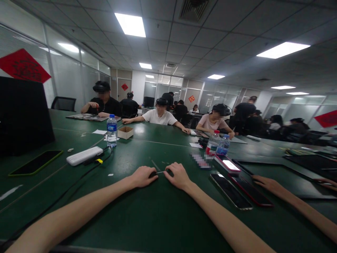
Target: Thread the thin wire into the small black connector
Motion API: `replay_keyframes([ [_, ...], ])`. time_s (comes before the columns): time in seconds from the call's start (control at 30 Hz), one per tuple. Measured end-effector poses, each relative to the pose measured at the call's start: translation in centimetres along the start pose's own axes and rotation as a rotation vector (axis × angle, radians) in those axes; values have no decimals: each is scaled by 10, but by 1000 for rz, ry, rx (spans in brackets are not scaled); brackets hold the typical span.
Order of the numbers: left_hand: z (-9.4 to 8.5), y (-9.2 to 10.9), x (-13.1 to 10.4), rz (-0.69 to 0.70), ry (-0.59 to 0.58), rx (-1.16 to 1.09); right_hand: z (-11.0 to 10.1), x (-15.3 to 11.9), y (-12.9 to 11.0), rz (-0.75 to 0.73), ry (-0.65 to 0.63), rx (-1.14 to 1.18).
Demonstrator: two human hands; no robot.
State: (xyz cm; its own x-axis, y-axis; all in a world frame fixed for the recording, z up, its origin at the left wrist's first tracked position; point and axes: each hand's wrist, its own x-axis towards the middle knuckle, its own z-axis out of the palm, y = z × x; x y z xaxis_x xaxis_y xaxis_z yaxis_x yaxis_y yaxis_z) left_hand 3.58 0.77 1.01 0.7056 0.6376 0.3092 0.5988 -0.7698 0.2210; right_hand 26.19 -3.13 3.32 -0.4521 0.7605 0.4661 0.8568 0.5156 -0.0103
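Both of my forearms reach forward across the green table (163, 218). A short, thin, pale rod-like piece (160, 172) spans the small gap between my fingertips, too small to make out its kind. My left hand (143, 176) has its fingers curled and closed on the rod's left end. At the other end, my right hand (179, 175) pinches it between thumb and fingers. The two hands rest low at the tabletop, close together but apart. A faint thin strip (155, 164) lies on the table just beyond them.
Left: a white power bank (84, 156) with a black cable (68, 189), a phone (36, 162), a water bottle (112, 130) and an open cardboard box (125, 132). Right: phones (231, 191), bottles (212, 144) and a neighbour's hand (268, 184). People in headsets sit opposite.
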Motion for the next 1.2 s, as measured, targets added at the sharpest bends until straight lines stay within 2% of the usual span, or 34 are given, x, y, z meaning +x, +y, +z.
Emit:
replay_keyframes([
  [0.27, -2, 1, -1, 5, 8, 13, 3, 0, 3, 5, 11, -34],
  [0.53, 1, -1, 0, -28, -10, 52, -1, -1, -4, 22, 4, -53],
  [0.97, 2, -1, -1, -17, -48, 93, -9, -4, -13, 68, -94, -105],
  [1.2, 3, -1, -1, -33, -45, 89, -6, -7, -16, 106, -101, -90],
])
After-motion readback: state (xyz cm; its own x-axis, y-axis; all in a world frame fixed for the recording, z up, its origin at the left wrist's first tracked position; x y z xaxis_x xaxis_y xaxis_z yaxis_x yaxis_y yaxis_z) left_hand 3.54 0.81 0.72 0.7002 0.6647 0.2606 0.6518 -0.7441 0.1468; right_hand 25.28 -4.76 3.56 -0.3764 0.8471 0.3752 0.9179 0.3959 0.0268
